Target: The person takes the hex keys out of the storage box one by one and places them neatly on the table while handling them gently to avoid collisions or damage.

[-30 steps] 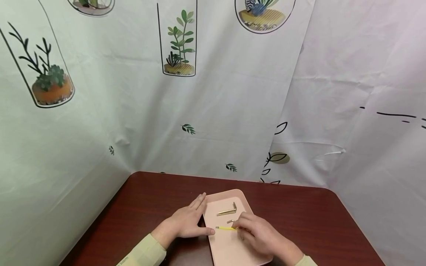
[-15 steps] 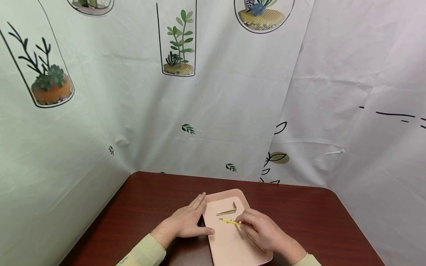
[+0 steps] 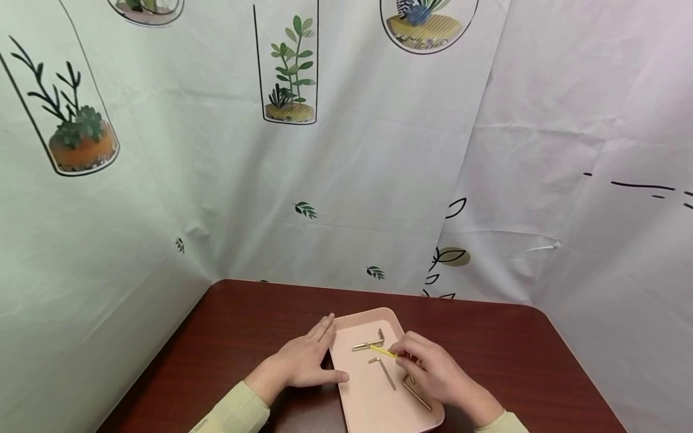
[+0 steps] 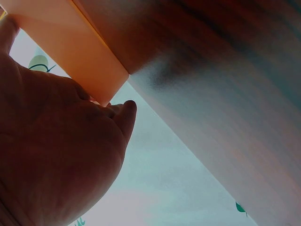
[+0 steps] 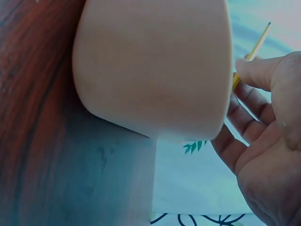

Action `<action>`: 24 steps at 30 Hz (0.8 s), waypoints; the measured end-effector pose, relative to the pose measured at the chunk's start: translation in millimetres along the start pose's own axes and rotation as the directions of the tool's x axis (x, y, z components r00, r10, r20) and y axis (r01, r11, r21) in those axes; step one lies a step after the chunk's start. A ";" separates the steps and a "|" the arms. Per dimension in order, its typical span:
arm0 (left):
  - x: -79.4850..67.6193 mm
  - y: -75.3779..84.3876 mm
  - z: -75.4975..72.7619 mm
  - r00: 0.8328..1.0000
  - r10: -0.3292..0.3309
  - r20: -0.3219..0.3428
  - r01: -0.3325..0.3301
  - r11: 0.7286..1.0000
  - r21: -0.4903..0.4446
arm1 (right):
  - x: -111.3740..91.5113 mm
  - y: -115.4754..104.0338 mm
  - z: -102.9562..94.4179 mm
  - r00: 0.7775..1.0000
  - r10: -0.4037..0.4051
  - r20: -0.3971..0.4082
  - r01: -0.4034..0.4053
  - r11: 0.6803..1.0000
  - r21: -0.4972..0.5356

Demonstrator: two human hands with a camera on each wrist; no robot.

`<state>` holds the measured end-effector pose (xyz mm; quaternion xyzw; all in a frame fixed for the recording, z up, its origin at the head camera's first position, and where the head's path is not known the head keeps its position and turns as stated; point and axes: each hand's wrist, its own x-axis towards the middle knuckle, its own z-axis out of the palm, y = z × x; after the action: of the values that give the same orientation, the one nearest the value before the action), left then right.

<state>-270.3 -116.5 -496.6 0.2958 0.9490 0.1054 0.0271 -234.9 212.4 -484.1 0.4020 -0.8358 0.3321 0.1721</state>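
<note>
A shallow pink tray (image 3: 363, 415) lies on the table, holding several brass-coloured L-shaped hex keys. One hex key (image 3: 387, 374) lies mid-tray, another hex key (image 3: 417, 397) by the right rim. My right hand (image 3: 430, 370) pinches a yellow pencil (image 3: 383, 350) between thumb and fingers over the tray's right side. The pencil's far end overlaps the upper hex key (image 3: 360, 347) in the head view; whether they touch I cannot tell. My left hand (image 3: 303, 359) rests along the tray's left edge, fingers straight and thumb spread onto the rim.
The dark red-brown table (image 3: 487, 355) extends on both sides of the tray. Behind and beside it hangs a pale curtain (image 3: 346, 180) printed with plants.
My right hand has lifted the pencil from the tray floor and carried it toward the far end, uncovering the hex keys beneath. My left hand stays in place.
</note>
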 end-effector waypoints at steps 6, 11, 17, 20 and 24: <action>-0.2 0.8 -1.0 1.000 0.001 -0.005 -0.001 1.000 0.009 | 1.1 4.4 -4.9 1.000 -0.005 -0.030 0.006 0.999 0.046; -0.6 1.9 -2.3 1.000 -0.005 0.006 0.005 1.000 -0.007 | 0.4 6.6 -8.1 0.998 0.001 -0.055 0.003 0.998 0.069; -0.5 1.8 -2.3 1.000 -0.007 0.007 0.007 1.000 0.000 | 1.2 5.2 -10.5 0.992 0.083 -0.097 -0.073 0.992 0.100; -0.1 1.5 -1.9 1.000 -0.005 0.004 0.005 1.000 0.004 | 1.2 4.8 -10.4 0.984 0.141 -0.111 -0.127 0.984 0.123; 0.5 0.9 -1.3 1.000 -0.002 0.000 0.002 1.000 0.008 | 0.5 6.2 -10.2 0.972 0.194 -0.132 -0.174 0.973 0.155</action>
<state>-270.3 -115.8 -495.1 0.2952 0.9497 0.1014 0.0260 -240.0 222.0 -479.0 0.3085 -0.8289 0.4338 0.1721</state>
